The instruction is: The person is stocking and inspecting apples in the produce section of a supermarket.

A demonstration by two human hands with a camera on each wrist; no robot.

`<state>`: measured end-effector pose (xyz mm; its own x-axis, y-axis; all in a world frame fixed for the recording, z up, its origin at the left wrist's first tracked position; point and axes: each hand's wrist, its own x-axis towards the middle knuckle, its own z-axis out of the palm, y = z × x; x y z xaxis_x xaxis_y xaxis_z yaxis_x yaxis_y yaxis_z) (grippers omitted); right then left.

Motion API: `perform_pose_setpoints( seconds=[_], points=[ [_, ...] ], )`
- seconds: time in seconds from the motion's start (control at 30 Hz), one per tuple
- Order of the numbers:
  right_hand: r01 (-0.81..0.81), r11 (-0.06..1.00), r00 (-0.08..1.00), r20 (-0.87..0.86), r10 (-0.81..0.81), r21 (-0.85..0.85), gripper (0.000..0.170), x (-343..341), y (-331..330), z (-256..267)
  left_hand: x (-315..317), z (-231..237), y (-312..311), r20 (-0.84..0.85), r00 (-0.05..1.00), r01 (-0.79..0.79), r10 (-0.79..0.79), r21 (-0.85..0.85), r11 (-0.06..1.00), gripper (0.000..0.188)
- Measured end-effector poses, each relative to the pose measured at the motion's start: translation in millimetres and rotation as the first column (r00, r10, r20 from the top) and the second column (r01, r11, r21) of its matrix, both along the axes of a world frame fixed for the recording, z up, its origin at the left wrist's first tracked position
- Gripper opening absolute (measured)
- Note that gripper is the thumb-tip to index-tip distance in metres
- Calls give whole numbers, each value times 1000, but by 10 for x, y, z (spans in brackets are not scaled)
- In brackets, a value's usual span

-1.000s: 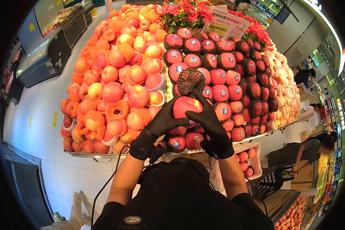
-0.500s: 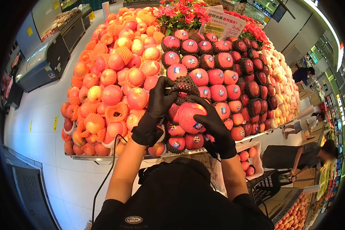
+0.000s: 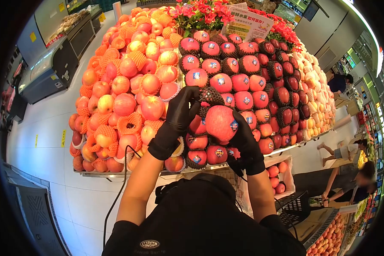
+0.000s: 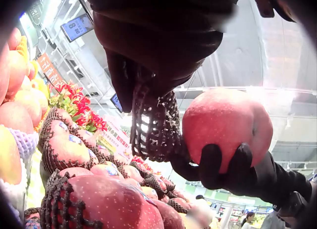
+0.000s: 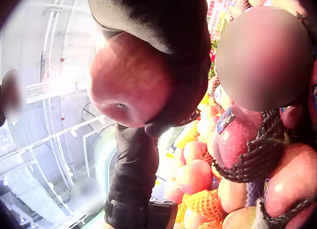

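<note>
Pinched black foam-mesh sleeve [image 3: 211,97] in black-gloved left hand [image 3: 181,111]; cupped round red apple [image 3: 220,123] in wide-curled, black-gloved right hand [image 3: 245,145], likely for secure support.

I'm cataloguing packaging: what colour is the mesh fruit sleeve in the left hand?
The mesh fruit sleeve is nearly black; the left wrist view shows it best.

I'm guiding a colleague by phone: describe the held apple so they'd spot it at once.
Find the fruit stand topped with red flowers. At its near side, the left hand holds a black net, and beside that the right hand holds the apple. It is bare and raised above the stand, unlike the netted apples behind it.
</note>
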<state>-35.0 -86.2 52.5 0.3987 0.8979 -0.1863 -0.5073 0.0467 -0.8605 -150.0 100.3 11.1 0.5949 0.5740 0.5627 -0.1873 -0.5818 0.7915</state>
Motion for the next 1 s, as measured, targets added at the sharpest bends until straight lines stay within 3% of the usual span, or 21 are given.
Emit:
perform_pose_setpoints(
  seconds=[0.07, 0.17, 0.27, 0.3, 0.37, 0.43, 0.53, 0.6, 0.63, 0.73, 0.8, 0.83, 0.87, 1.0],
  points=[
    [-14, 996, 999, 36, 11, 90, 45, 19, -44, -48, -28, 24, -23, -150, 988, 16, -25, -61, 998, 39],
    [2, 987, 1000, -9, -1, 159, 42, -57, -117, 73, 87, -179, 63, 67, 993, -116, 98, 352, 929, 37],
    [12, 997, 1000, 6, -12, 73, 51, -42, -122, 159, 70, -89, 6, -92, 978, -116, 187, 505, 855, 34],
    [13, 1000, 1000, 28, -14, 21, 56, -20, -131, 169, 62, -55, -19, -129, 977, -100, 172, 436, 895, 35],
    [-72, 986, 997, 16, 70, 150, 46, 103, -173, 41, 59, -7, -58, -196, 971, -72, 133, 290, 954, 38],
    [-83, 973, 996, 37, 77, 214, 45, 152, -189, -65, 97, -65, -35, -142, 984, -71, 109, 247, 966, 41],
    [50, 979, 962, 253, -100, 198, 52, 170, -189, -194, 178, -115, -38, -116, 987, -81, 110, 232, 969, 46],
    [207, 955, 778, 556, -292, 213, 58, 250, -162, -442, 210, -72, -72, -133, 983, -88, 123, 246, 965, 49],
    [173, 960, 850, 460, -258, 218, 58, 347, -126, -521, 207, -15, -101, -148, 980, -89, 130, 256, 963, 51],
    [250, 954, 391, 884, -255, 165, 49, 434, -209, -493, 213, -5, -122, -215, 960, -106, 177, 305, 947, 54],
    [153, 975, 783, 583, -219, 162, 53, 491, -268, -511, 245, -25, -137, -235, 945, -138, 227, 343, 929, 53],
    [122, 978, 855, 482, -189, 167, 55, 495, -284, -509, 276, -26, -148, -231, 939, -161, 256, 363, 918, 51],
    [98, 980, 914, 373, -157, 174, 58, 499, -301, -506, 303, -29, -155, -225, 932, -183, 284, 383, 905, 50],
    [55, 976, 961, 253, -109, 211, 62, 372, -352, -349, 404, -73, -170, -241, 911, -207, 335, 435, 876, 42]
  ],
)
